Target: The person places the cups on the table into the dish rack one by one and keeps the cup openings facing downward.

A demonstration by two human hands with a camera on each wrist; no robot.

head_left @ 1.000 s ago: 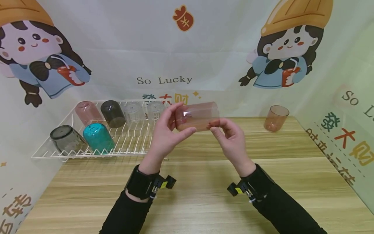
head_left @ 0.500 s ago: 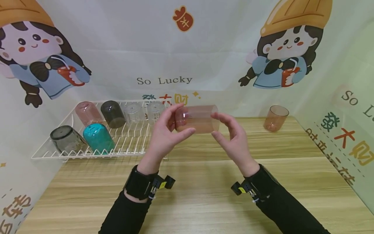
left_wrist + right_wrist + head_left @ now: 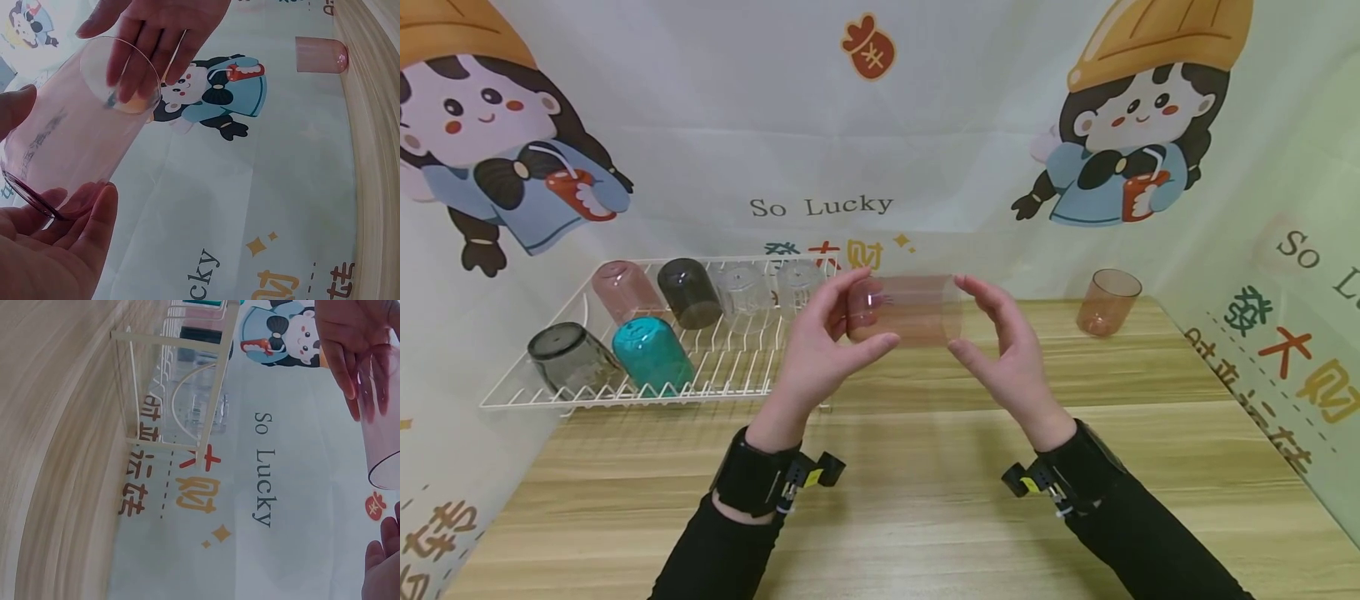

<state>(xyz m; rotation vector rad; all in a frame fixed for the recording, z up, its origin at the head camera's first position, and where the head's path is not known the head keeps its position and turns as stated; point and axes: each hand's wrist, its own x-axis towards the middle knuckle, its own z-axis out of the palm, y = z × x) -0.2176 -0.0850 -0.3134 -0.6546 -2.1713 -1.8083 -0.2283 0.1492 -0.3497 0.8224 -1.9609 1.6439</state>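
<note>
A clear pink cup (image 3: 906, 310) is held sideways in the air above the table, its mouth facing right. My left hand (image 3: 822, 346) grips it round the base end, with the thumb along the near side. By the rim stands my right hand (image 3: 1013, 358), thumb and fingers spread apart. In the right wrist view, a gap shows between the right hand's fingers (image 3: 384, 556) and the cup's rim. The left wrist view shows faint dark printing on the cup wall (image 3: 44, 144).
On the left, a white wire rack (image 3: 737, 392) bears several upside-down or tilted cups, including a teal cup (image 3: 653, 354) and a smoky grey cup (image 3: 572, 354). Another pink cup (image 3: 1108, 304) stands upright at the back right of the wooden table (image 3: 910, 500). A printed cloth (image 3: 970, 167) hangs behind.
My right hand has let go of the cup's rim, spread its fingers and drawn slightly right. My left hand still holds the cup, which has tipped a little so it lies more level.
</note>
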